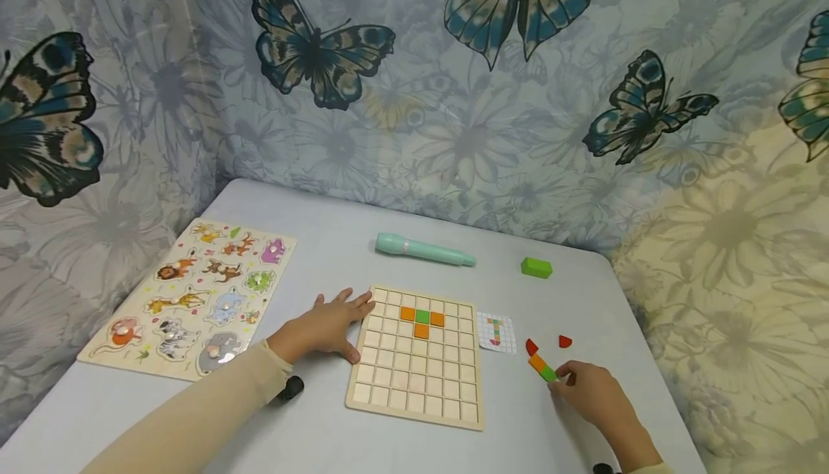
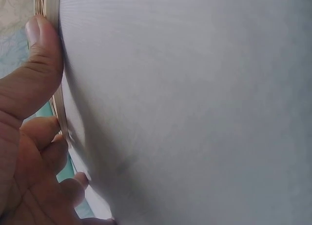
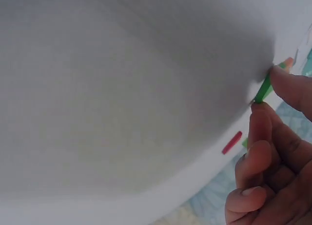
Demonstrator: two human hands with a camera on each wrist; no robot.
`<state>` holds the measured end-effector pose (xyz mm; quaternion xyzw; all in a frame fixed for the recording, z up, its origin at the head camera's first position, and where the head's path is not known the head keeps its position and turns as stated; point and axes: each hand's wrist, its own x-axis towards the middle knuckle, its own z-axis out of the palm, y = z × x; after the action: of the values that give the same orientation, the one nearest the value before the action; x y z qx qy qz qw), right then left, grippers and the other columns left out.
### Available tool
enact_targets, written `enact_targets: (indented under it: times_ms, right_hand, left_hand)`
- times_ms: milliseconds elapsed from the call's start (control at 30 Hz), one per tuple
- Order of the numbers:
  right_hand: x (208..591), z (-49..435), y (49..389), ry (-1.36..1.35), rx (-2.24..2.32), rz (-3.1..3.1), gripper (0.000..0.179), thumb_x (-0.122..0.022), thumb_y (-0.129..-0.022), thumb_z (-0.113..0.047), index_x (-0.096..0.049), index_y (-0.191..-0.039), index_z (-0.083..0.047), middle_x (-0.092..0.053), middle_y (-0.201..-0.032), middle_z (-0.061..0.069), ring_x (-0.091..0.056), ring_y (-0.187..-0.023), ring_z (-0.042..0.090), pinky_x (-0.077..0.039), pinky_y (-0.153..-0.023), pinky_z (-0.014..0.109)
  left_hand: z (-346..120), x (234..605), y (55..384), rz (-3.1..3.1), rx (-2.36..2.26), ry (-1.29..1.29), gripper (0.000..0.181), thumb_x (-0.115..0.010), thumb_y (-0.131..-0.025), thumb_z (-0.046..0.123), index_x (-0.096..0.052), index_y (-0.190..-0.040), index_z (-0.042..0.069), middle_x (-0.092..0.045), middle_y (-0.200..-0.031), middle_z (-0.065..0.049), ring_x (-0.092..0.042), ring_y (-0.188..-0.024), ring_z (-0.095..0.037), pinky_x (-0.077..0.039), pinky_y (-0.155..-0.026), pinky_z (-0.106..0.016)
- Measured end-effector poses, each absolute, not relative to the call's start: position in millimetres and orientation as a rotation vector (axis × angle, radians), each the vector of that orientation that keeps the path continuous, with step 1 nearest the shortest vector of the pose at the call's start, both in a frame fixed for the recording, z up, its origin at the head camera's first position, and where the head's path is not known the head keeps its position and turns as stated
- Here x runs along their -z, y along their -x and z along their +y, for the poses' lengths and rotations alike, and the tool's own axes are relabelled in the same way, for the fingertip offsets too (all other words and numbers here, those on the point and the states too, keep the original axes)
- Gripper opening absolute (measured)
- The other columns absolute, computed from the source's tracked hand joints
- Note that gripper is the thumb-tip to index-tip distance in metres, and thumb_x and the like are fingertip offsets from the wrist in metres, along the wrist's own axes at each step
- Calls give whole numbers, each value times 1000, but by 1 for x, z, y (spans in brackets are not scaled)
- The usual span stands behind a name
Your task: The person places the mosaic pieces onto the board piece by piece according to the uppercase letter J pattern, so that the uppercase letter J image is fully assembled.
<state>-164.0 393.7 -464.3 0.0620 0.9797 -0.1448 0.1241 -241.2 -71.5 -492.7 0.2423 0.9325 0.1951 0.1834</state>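
Observation:
My left hand (image 1: 329,326) rests with spread fingers against the left edge of a wooden grid board (image 1: 414,388); its thumb (image 2: 46,54) lies along that edge in the left wrist view. On the board's upper part sit a green square tile (image 1: 422,316) and several orange square tiles (image 1: 422,331) in a T shape. At the right, my right hand (image 1: 592,391) pinches a green tile (image 3: 263,87) between thumb and fingertip. An orange tile (image 1: 537,363) lies against that green one, and two red rounded pieces (image 1: 532,347) lie close by.
A small pattern card (image 1: 497,333) lies at the board's right edge. Farther back are a mint-green pen-shaped thing (image 1: 424,249) and a green block (image 1: 536,267). An animal peg puzzle (image 1: 188,294) covers the table's left side. Patterned walls stand behind the white table (image 1: 324,438).

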Motion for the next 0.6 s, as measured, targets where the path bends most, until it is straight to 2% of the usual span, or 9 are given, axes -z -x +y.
enact_targets:
  times_ms: [233, 600]
  right_hand:
    - [455, 381, 169, -79, 438, 2914, 24, -78, -80, -23, -73, -95, -6, -56, -74, 0, -50, -65, 17, -42, -54, 33]
    - [456, 255, 197, 390, 473, 2949, 14, -79, -81, -22, -75, -91, -13, -51, -68, -8, -46, -59, 10, -40, -51, 27]
  left_hand:
    - [-71, 495, 241, 2635, -544, -682, 110, -86, -61, 47, -35, -154, 17, -19, -161, 3, -9, -147, -34, -9, -105, -74]
    - [-72, 491, 240, 2631, -544, -699, 108, -85, -63, 47, -35, -154, 16, -20, -161, 2, -9, -147, -34, -10, -105, -73]
